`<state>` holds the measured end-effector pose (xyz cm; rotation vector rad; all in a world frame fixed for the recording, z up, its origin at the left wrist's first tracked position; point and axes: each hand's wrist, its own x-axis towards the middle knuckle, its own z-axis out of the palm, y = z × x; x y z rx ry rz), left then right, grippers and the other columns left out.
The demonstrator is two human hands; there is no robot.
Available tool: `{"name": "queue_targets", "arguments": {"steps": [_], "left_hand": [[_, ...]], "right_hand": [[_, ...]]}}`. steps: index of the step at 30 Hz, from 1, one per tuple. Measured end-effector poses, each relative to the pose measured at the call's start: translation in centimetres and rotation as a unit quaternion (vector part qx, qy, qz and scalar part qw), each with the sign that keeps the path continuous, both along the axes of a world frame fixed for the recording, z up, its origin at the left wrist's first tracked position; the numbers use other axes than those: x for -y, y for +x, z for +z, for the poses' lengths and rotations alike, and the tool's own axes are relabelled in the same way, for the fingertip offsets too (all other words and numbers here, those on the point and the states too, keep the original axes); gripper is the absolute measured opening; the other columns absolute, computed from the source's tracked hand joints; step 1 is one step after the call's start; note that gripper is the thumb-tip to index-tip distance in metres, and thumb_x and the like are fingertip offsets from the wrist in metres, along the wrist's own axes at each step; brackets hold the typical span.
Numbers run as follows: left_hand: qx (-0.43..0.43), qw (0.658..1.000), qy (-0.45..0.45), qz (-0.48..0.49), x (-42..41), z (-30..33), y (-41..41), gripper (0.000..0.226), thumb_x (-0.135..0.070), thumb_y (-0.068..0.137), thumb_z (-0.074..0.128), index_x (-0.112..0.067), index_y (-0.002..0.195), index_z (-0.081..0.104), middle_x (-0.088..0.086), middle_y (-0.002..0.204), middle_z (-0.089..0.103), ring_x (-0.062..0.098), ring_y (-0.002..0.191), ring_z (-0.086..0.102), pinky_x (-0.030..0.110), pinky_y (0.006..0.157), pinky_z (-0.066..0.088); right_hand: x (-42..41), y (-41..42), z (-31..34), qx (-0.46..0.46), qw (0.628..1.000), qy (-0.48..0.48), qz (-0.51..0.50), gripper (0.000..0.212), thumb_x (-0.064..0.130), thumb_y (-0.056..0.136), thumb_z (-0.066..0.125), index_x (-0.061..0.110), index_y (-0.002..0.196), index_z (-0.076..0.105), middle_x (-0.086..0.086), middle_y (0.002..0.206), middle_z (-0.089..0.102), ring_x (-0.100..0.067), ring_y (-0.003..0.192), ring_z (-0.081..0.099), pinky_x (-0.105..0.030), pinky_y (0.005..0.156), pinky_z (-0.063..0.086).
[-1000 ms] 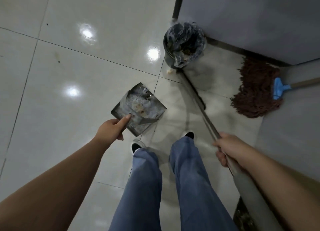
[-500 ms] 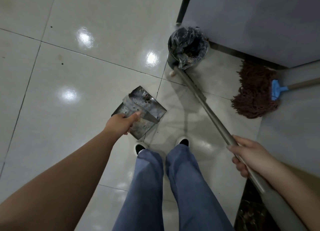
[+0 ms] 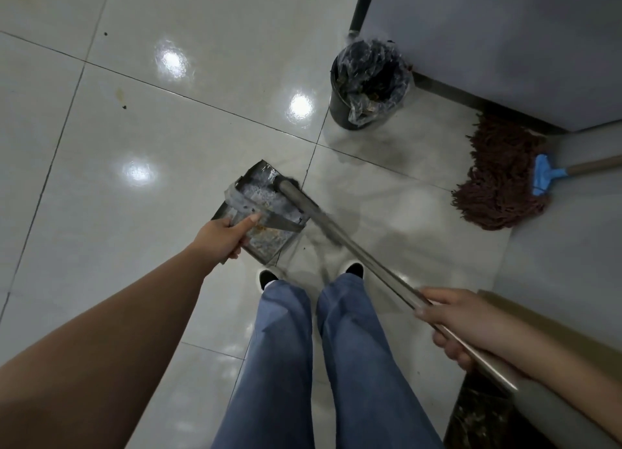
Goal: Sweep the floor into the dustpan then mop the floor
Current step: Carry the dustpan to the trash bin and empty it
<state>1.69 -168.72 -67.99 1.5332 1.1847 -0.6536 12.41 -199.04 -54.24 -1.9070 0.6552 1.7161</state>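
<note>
The left arm reaches forward and down from the lower left, nearly straight, and the left hand [image 3: 225, 235] grips the metal dustpan [image 3: 259, 213] by the flat strap that crosses its top, thumb laid along the strap and fingers [image 3: 234, 253] curled under the pan's near edge. The dustpan sits tilted just ahead of the person's two shoes, its open mouth pointing away from the feet toward the bin; its inside shows pale and brownish debris, though blur hides the detail.

The right arm comes in from the lower right with the wrist bent inward. The right hand [image 3: 461, 327] is wrapped round the broom handle [image 3: 340, 240], thumb on top and fingers closed beneath the shaft. From that hand the handle slants up and leftward to the dustpan, where the dark broom head [image 3: 292, 180] meets the pan's far right edge; the shaft is blurred.

Beyond the dustpan and to its right stands a dark waste bin [image 3: 368, 85] lined with a crumpled plastic bag, close against the grey wall. Further right of the dustpan, the brown string mop [image 3: 501, 176] lies on the glossy tiled floor [image 3: 134, 119], its blue clamp and handle running off the right edge. The person's blue trouser legs [image 3: 313, 364] stand just behind the dustpan.
</note>
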Motion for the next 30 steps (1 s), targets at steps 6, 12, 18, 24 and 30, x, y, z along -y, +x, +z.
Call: {"name": "queue_targets", "arguments": {"steps": [6, 12, 18, 24, 30], "left_hand": [[-0.006, 1.0, 0.009, -0.005, 0.6, -0.6, -0.9, 0.052, -0.059, 0.078, 0.06, -0.01, 0.063, 0.053, 0.002, 0.046, 0.053, 0.016, 0.045, 0.049, 0.027, 0.047, 0.038], [-0.001, 1.0, 0.025, -0.019, 0.8, -0.6, -1.8, 0.055, -0.06, 0.078, 0.058, -0.006, 0.067, 0.061, 0.004, 0.06, 0.066, 0.015, 0.058, 0.058, 0.024, 0.059, 0.045], [0.023, 0.999, -0.013, 0.026, 1.4, 0.1, -0.5, 0.046, -0.051, 0.084, 0.057, -0.005, 0.079, 0.059, 0.006, 0.058, 0.063, 0.009, 0.042, 0.058, 0.031, 0.063, 0.046], [-0.017, 0.999, -0.035, -0.014, 1.3, 0.5, -1.0, 0.049, -0.055, 0.084, 0.053, -0.009, 0.068, 0.053, 0.005, 0.051, 0.058, 0.014, 0.043, 0.054, 0.022, 0.047, 0.042], [-0.021, 1.0, 0.018, -0.007, 1.9, 0.5, -1.3, 0.055, -0.061, 0.078, 0.056, -0.007, 0.066, 0.056, 0.001, 0.044, 0.059, 0.019, 0.049, 0.054, 0.025, 0.05, 0.041]], "right_hand": [[2.0, -0.6, 2.5, 0.036, 0.993, 0.005, -0.109, 0.037, 0.013, 0.094, 0.053, 0.043, 0.114, 0.052, -0.004, 0.038, 0.042, -0.012, 0.025, 0.033, -0.013, 0.032, 0.031], [-1.6, 1.8, -2.9, 0.128, 0.989, -0.016, 0.078, 0.049, 0.005, 0.094, 0.043, 0.022, 0.14, 0.039, -0.008, 0.043, 0.043, -0.017, 0.032, 0.038, -0.016, 0.034, 0.034], [-3.5, -0.4, -4.1, 0.05, 0.984, 0.029, 0.169, 0.031, 0.003, 0.093, 0.04, 0.021, 0.115, 0.052, -0.006, 0.047, 0.047, -0.012, 0.028, 0.042, -0.013, 0.033, 0.033], [1.5, 0.1, 0.5, 0.034, 0.999, 0.013, -0.019, 0.035, 0.011, 0.094, 0.051, 0.045, 0.101, 0.052, -0.001, 0.033, 0.041, -0.012, 0.024, 0.035, -0.014, 0.032, 0.032], [3.1, 0.1, 0.8, 0.092, 0.995, -0.014, -0.041, 0.051, 0.008, 0.095, 0.05, 0.03, 0.14, 0.04, -0.006, 0.041, 0.04, -0.011, 0.023, 0.034, -0.014, 0.029, 0.031]]}}
